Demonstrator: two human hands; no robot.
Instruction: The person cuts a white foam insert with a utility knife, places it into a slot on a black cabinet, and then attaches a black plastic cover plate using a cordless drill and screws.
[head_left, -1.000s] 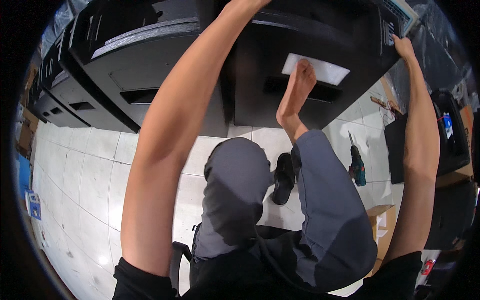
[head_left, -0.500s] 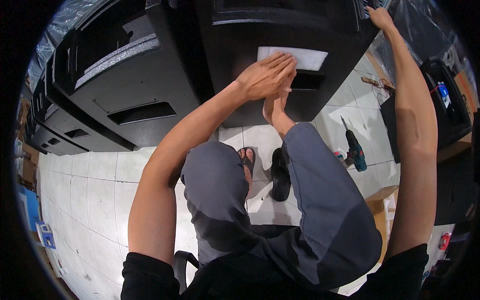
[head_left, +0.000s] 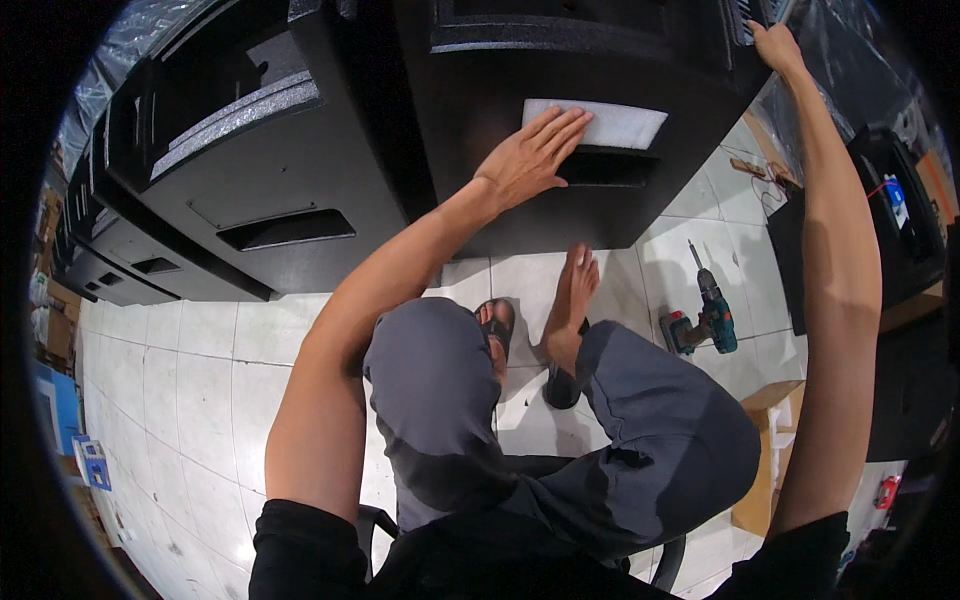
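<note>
A large black cabinet (head_left: 560, 75) stands before me, with a white foam-like strip (head_left: 625, 128) set on its front above a dark rectangular recess (head_left: 610, 170). My left hand (head_left: 530, 160) lies flat on the front, fingers stretched and tips over the strip's left end. At the cabinet's upper right edge, beside a slatted grille (head_left: 741, 20), my right hand (head_left: 776, 47) is closed round the edge; its far fingers are partly hidden. My bare right foot (head_left: 575, 285) is just in front of the cabinet's base.
Similar black cabinets (head_left: 270, 180) stand in a row at the left. A green and black cordless drill (head_left: 715, 310) rests on the white tiles (head_left: 200, 340) at right, near an open cardboard box (head_left: 755, 505). A black sandal (head_left: 562, 388) lies below my bare foot.
My right foot has come down off the cabinet front, where it was by my left hand. The cabinet has shifted slightly to the right, with both hands staying on it.
</note>
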